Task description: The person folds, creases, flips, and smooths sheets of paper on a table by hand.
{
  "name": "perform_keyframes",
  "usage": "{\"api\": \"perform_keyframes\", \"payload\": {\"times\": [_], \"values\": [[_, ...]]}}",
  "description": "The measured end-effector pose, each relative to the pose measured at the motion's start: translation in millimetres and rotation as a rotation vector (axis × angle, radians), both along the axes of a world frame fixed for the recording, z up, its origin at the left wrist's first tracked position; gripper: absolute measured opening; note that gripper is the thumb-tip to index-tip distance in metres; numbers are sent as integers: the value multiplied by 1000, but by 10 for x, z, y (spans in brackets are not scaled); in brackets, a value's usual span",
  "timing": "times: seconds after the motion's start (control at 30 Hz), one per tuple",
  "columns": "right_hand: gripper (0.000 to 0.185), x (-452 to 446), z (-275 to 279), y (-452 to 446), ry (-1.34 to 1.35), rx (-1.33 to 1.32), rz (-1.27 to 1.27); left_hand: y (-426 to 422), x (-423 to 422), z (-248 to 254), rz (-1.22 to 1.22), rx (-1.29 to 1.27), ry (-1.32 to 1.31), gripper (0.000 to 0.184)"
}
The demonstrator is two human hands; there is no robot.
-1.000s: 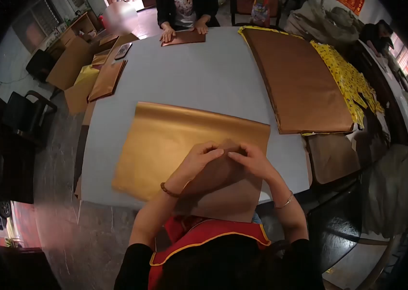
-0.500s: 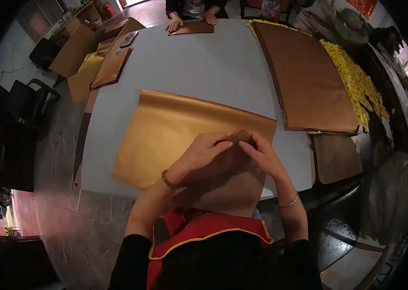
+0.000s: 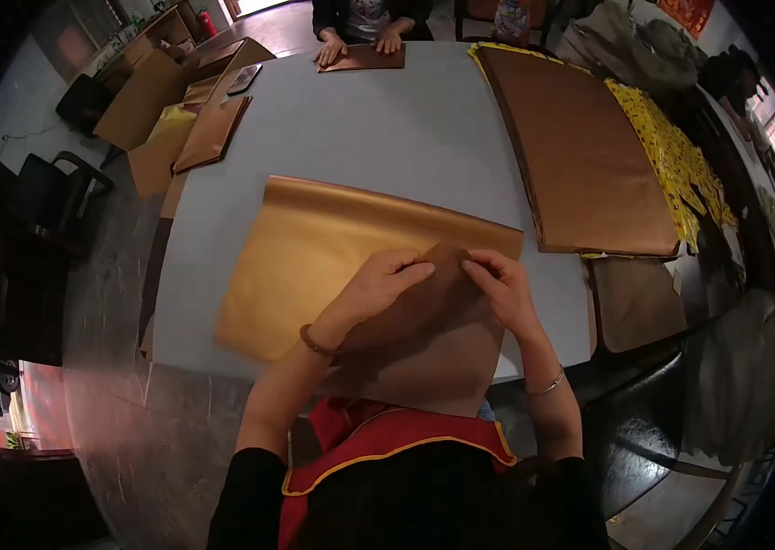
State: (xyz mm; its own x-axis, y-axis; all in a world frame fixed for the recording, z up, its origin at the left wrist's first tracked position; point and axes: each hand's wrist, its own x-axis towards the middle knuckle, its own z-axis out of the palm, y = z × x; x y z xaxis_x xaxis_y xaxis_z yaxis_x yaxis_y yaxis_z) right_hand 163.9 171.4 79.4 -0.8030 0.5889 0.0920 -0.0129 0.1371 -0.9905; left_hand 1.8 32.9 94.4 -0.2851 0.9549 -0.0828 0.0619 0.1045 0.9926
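A large sheet (image 3: pixel 305 266), golden on its upper face, lies on the grey table with its far edge curled over. Its near part is raised and turned back, showing a dull brown underside (image 3: pixel 424 362). My left hand (image 3: pixel 387 280) pinches the raised edge between thumb and fingers, a bracelet on that wrist. To its right, my right hand (image 3: pixel 502 286) pinches the same edge, with a small gap between the two hands. The fingertips behind the sheet are hidden.
A big stack of brown sheets (image 3: pixel 589 156) on yellow wrapping lies at the right. Folded brown pieces (image 3: pixel 213 133) and a phone (image 3: pixel 244 79) are at the left. Across the table (image 3: pixel 369 128), another person's hands (image 3: pixel 388 39) press a folded brown piece (image 3: pixel 365 59).
My hands have moved slightly apart along the raised edge. The view has shifted since the earliest frame, and the sheet remains in both hands.
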Motion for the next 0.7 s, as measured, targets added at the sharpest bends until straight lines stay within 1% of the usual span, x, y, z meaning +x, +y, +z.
{"api": "perform_keyframes", "payload": {"times": [0.03,0.07,0.13,0.27,0.33,0.37,0.43,0.47,0.53,0.57,0.63,0.67,0.7], "values": [[18,-2,-5,-14,10,-94,-47,-8,4,-13,17,-2,-52,25],[18,-1,1,-11,9,-94,-46,-11,12,-14,18,-2,-53,25],[14,-10,7,0,2,-55,-77,-8,28,-21,36,-16,-181,28],[10,-21,-59,-12,9,-2,-133,-2,40,-100,100,41,-219,27],[11,-41,-124,23,197,80,-116,11,23,-139,136,24,-252,27],[11,-32,-138,29,197,80,-116,19,10,-173,137,25,-252,27],[11,-20,-57,-6,287,243,-163,40,3,-224,134,109,-195,26],[11,-7,-31,-23,279,238,-162,37,17,-251,136,103,-202,26],[12,-3,25,-22,228,251,-159,52,68,-185,116,-7,23,26],[12,4,50,-11,226,250,-161,54,111,-129,114,-9,21,26],[11,13,83,11,215,272,-130,45,202,-21,54,33,117,26],[11,15,74,26,213,270,-132,48,229,0,52,30,116,26],[11,9,62,52,218,265,-105,58,246,20,48,45,55,25]]}}
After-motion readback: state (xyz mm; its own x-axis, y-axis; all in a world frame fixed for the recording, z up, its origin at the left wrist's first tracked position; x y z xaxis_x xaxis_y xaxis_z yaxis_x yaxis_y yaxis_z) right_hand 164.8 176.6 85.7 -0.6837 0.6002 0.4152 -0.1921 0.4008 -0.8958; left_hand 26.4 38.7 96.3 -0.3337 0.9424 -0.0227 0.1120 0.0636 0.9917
